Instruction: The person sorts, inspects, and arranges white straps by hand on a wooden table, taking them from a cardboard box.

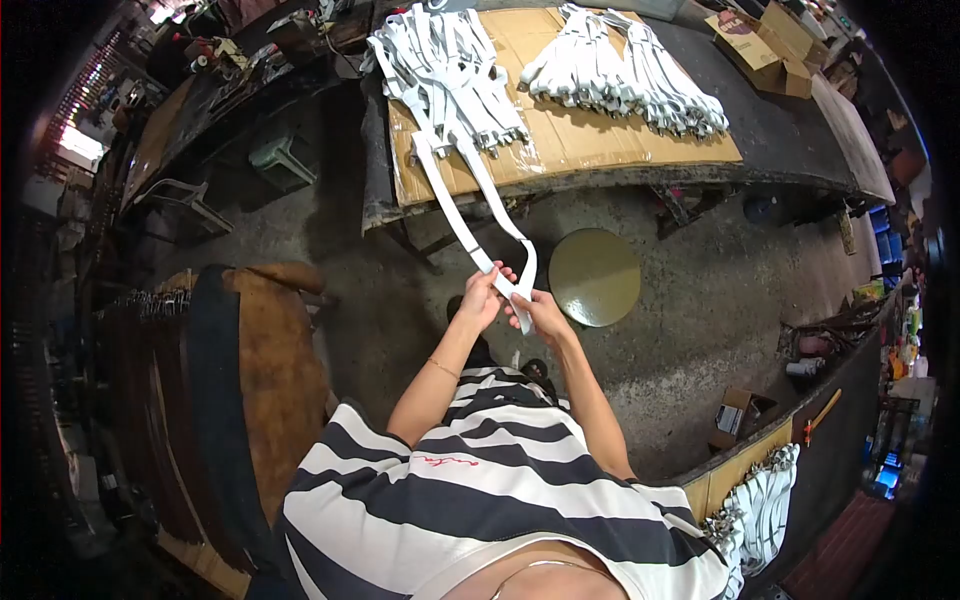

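A long white strap (455, 217) runs from the table's front edge down to my hands, where it forms a loop. My left hand (484, 297) is closed on the strap, fingers wrapped round its left side. Beside it, my right hand (542, 314) pinches the strap near its lower end. On cardboard (570, 140) at the table's left lies a tangled pile of white straps (440, 75) with metal buckles. Farther right on the same cardboard are more bundled white straps (590, 60), their metal ends toward me.
A round stool (595, 278) stands on the floor just right of my hands. Brown leather hides (280, 370) hang at the left. More white straps (765, 510) lie at the lower right, near an orange-handled tool (822, 415). An open carton (765, 50) sits at the back right.
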A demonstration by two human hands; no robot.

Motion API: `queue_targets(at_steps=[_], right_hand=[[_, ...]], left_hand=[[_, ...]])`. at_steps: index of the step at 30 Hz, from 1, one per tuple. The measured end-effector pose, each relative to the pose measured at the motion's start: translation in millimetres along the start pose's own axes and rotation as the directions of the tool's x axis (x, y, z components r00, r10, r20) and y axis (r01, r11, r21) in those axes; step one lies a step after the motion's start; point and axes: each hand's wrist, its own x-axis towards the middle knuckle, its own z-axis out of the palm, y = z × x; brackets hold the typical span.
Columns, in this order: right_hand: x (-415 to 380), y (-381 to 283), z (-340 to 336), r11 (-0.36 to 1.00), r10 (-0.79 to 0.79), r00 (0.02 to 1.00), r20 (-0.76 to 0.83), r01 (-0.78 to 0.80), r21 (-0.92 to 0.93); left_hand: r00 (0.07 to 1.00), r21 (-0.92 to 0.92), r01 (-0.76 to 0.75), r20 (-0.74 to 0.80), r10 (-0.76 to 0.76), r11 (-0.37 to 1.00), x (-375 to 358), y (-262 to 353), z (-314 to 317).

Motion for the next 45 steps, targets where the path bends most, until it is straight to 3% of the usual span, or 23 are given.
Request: queue_targets(at_steps=[3,7,12,15,17,18,23,27,29,31,33,35,37,39,41,44,45], right_hand=[[-27.0,22.1,-20.3,1.000,0.022,0.999,-0.050,-0.023,-0.013],[-62.5,41.2,-34.3,0.994,-0.073,0.975,-0.208,0.054,-0.095],[-78.4,56.2,-38.4,0.973,-0.186,0.957,-0.221,0.148,-0.176],[-89.0,52.9,-32.4,0.984,-0.165,0.969,-0.182,0.150,-0.093],[-94.9,51.7,-28.3,0.954,0.026,0.995,-0.092,0.003,0.299],[-96.6,54.9,-27.4,0.926,0.033,0.999,-0.043,-0.014,0.377],[-99.0,60.3,-5.4,0.836,0.149,0.987,0.066,-0.162,0.524],[-94.7,67.6,33.2,0.679,0.110,0.992,0.054,-0.115,0.725],[-91.6,67.2,51.1,0.695,0.024,0.999,-0.026,0.002,0.719],[-90.9,62.3,69.1,0.878,0.012,0.963,-0.270,0.120,0.464],[-94.9,55.7,80.6,0.895,0.006,0.953,-0.302,0.129,0.427],[-97.9,60.1,85.2,0.912,0.018,0.944,-0.329,0.119,0.393],[-101.1,64.1,89.9,0.918,0.046,0.936,-0.349,0.098,0.385],[-97.0,68.8,96.0,0.922,0.062,0.931,-0.359,0.084,0.378],[-92.9,74.0,101.5,0.910,0.067,0.946,-0.317,0.072,0.408],[-90.8,75.0,109.8,0.878,0.133,0.945,-0.300,0.028,0.477],[-91.8,76.3,110.8,0.839,0.183,0.946,-0.267,-0.009,0.544]], left_hand=[[1.000,0.009,-0.020,-0.018,0.020,1.000,-15.2,-20.3,15.5],[0.999,0.108,0.033,-0.035,-0.030,0.994,-42.0,-46.9,30.4],[0.999,0.152,0.038,-0.006,-0.038,0.988,-61.9,-53.3,36.7],[0.994,0.159,0.098,-0.057,-0.090,0.982,-73.2,-49.4,37.6],[0.995,0.177,0.103,0.002,-0.105,0.979,-79.9,-47.9,33.7],[0.991,0.162,0.130,-0.006,-0.130,0.978,-82.1,-46.6,33.4],[0.979,0.213,0.162,0.089,-0.184,0.963,-58.7,-39.3,13.5],[0.939,0.226,0.264,0.162,-0.303,0.938,-48.1,-23.1,17.1],[0.918,0.083,0.359,0.150,-0.368,0.930,-42.0,-12.6,13.0],[0.876,-0.119,0.467,0.193,-0.441,0.876,-27.2,-10.1,-8.8],[0.841,-0.152,0.528,0.232,-0.489,0.835,-27.0,-0.6,-19.4],[0.708,-0.088,0.704,0.167,-0.686,0.705,-30.3,4.2,-20.5],[0.681,-0.110,0.732,0.088,-0.727,0.672,-37.5,6.0,-22.8],[0.695,-0.153,0.713,0.024,-0.719,0.684,-36.3,12.0,-29.0],[0.682,-0.127,0.731,0.096,-0.725,0.671,-20.7,14.6,-42.1],[0.862,-0.087,0.505,0.101,-0.497,0.859,9.3,26.1,-53.2],[0.857,-0.163,0.515,0.117,-0.502,0.842,22.3,35.4,-55.5]])
